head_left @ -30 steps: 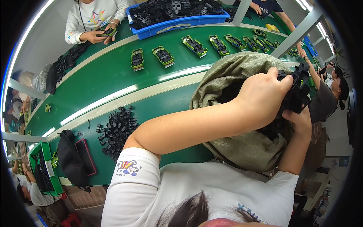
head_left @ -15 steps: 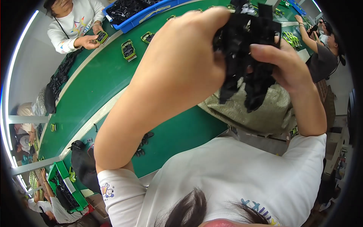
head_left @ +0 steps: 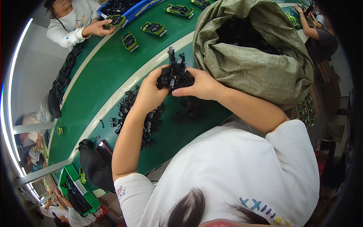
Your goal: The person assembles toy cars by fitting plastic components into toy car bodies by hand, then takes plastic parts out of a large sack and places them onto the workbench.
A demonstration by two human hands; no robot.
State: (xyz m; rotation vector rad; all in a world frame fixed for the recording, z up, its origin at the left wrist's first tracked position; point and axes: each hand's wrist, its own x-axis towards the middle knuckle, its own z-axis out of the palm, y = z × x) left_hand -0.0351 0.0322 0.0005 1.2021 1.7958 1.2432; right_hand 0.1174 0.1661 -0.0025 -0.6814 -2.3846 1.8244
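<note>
Both my hands cup a clump of black plastic parts (head_left: 176, 75) above the green table. My left hand (head_left: 151, 90) wraps its left side, and my right hand (head_left: 204, 86) grips the right, thumb across the front. Beneath my left forearm spreads a loose pile of black plastic parts (head_left: 152, 123); more lie blurred and dark below my right hand. Just right of my hands stands an olive woven sack (head_left: 264, 72), its mouth open and folded over, with black parts (head_left: 245, 36) inside.
Green-and-black assemblies (head_left: 154, 28) lie on the green belt beyond a pale rail. A co-worker's hand (head_left: 99, 28) holds another beside a blue bin (head_left: 132, 14). A dark phone (head_left: 104, 150) and black bag-like item (head_left: 92, 164) rest at left, near a green crate (head_left: 81, 189).
My hands have come down and left, from above the sack to over the table, still clasping black parts. The sack's open mouth now shows. The co-worker's assembly has moved toward the blue bin.
</note>
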